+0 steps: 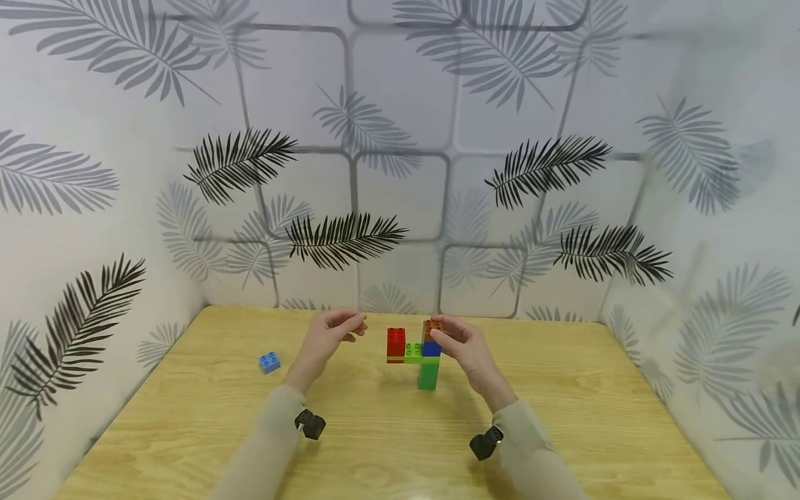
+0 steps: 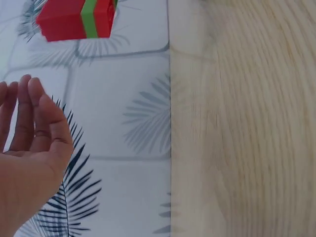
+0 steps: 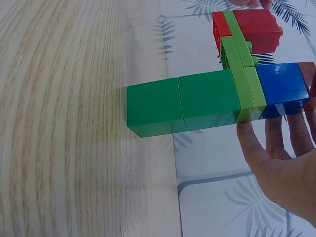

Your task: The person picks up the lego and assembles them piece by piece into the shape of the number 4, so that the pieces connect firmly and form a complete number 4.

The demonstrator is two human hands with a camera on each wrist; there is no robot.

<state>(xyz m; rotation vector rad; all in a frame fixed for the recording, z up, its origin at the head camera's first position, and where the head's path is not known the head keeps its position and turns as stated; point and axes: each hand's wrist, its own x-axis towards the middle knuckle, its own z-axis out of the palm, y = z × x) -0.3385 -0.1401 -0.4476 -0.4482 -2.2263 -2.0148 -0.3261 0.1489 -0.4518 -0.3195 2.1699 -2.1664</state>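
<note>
Toy building blocks form a standing structure near the table's back. Two stacked green blocks (image 3: 205, 101) make its foot. Across them lie light green pieces (image 3: 240, 74), reaching out to the left. A red block (image 1: 396, 342) rises from their outer end, with more red below it in the right wrist view. Over the green column sits a dark blue block (image 3: 282, 86), topped by a brown block (image 1: 430, 326). My right hand (image 1: 465, 351) pinches the brown block, its fingers also along the blue one. To the left, my left hand (image 1: 326, 340) hovers with nothing in loosely bent fingers.
A loose light blue block (image 1: 269, 362) lies on the wooden table (image 1: 206, 403), left of my left hand. Behind the table stands a backdrop (image 1: 400, 194) with a leaf pattern.
</note>
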